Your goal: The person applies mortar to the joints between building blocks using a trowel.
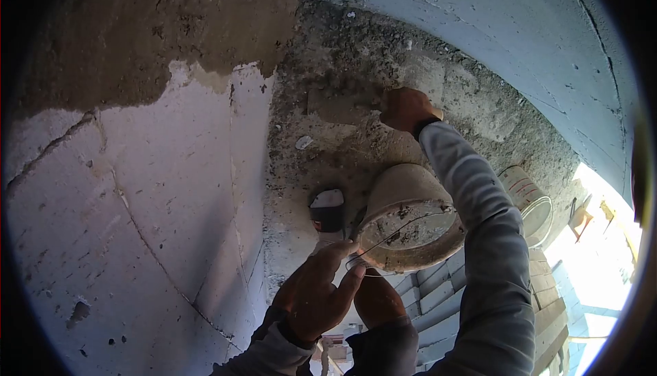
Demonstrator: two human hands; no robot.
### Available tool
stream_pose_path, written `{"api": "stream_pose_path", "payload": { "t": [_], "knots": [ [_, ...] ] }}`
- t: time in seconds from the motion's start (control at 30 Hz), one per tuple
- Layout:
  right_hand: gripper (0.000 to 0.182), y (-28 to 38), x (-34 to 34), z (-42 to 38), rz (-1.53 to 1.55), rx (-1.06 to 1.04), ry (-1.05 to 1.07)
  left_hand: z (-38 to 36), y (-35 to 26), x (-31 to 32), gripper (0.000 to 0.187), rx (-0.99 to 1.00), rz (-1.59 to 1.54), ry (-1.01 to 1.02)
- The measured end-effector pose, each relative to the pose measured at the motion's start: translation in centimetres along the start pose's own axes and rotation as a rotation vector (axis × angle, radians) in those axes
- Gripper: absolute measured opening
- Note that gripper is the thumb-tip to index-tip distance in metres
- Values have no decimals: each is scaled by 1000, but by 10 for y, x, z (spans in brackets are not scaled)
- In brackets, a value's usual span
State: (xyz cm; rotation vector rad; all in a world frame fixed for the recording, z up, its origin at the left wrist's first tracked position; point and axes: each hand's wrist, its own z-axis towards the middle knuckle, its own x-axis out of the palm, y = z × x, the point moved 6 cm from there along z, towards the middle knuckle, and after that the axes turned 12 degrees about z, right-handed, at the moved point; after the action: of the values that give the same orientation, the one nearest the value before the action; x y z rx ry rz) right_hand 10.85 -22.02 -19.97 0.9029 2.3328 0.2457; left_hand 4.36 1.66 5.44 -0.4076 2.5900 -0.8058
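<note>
My right hand (409, 110) is closed round the handle of a trowel (337, 106), stretched out over the rough, mortar-strewn floor. The blade is coated in grey-brown mortar and blends into the ground below it. Nearer to me, a mortar-smeared bucket (407, 183) leans with its mouth towards me and wet residue inside. A thin wire handle (391, 231) crosses its opening. My left hand (321, 292) pinches that wire at the bucket's left rim, thumb and fingers close together.
A wall of pale blocks (157, 191) rises on the left, its upper part covered in brown plaster (157, 27). Another block wall (506, 27) curves along the upper right. A second bucket (532, 205) lies right of my forearm. My slippered foot (327, 210) stands beside the first bucket.
</note>
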Motion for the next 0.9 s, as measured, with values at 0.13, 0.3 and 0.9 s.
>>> {"api": "stream_pose_path", "payload": {
  "t": [0.13,0.3,0.9],
  "knots": [
    [42,-6,-29,29,77,31,-193,-1,2,-2,42,-3,-2,-29],
    [39,17,-54,19,8,48,-87,-1,3,-7,41,-39,-26,-35],
    [38,22,-63,53,138,112,-447,1,0,-8,43,-15,-41,-5]
  ]
}}
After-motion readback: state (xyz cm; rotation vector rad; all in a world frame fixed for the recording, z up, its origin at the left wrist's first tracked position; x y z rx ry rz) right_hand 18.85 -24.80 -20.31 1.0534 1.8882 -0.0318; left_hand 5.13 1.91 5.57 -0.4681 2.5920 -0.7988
